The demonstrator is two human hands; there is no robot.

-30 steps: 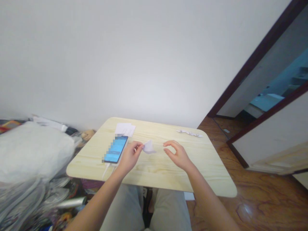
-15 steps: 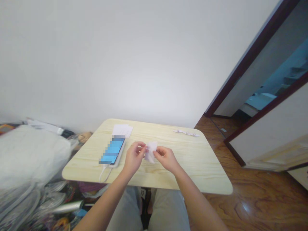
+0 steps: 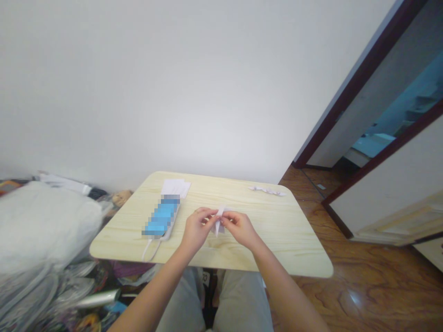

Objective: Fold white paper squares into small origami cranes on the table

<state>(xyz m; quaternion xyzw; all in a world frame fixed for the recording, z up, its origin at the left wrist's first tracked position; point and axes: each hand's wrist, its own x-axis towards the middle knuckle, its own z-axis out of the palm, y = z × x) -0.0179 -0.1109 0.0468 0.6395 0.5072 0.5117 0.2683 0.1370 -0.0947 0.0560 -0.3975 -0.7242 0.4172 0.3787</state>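
Note:
Between my hands is a small piece of folded white paper (image 3: 219, 222), held above the middle of the table (image 3: 277, 244). Its folds stand up in a narrow ridge, with flaps spreading below and behind. My left hand (image 3: 198, 227) pinches it from the left with thumb and fingers. From the right, my right hand (image 3: 241, 227) pinches the same paper, the fingertips of both hands close together. Part of the paper is hidden behind the fingers.
A phone (image 3: 162, 216) with a lit screen lies on the table's left side, a white cable (image 3: 148, 249) running from it. Behind it rest white paper sheets (image 3: 174, 187). A twisted white paper strip (image 3: 267, 190) lies at the back right. A wall (image 3: 207, 92) rises behind the table.
The paper has gone from a broader, flatter face to a narrow ridge with flaps. My left hand has shifted slightly right, bringing both hands' fingertips closer together.

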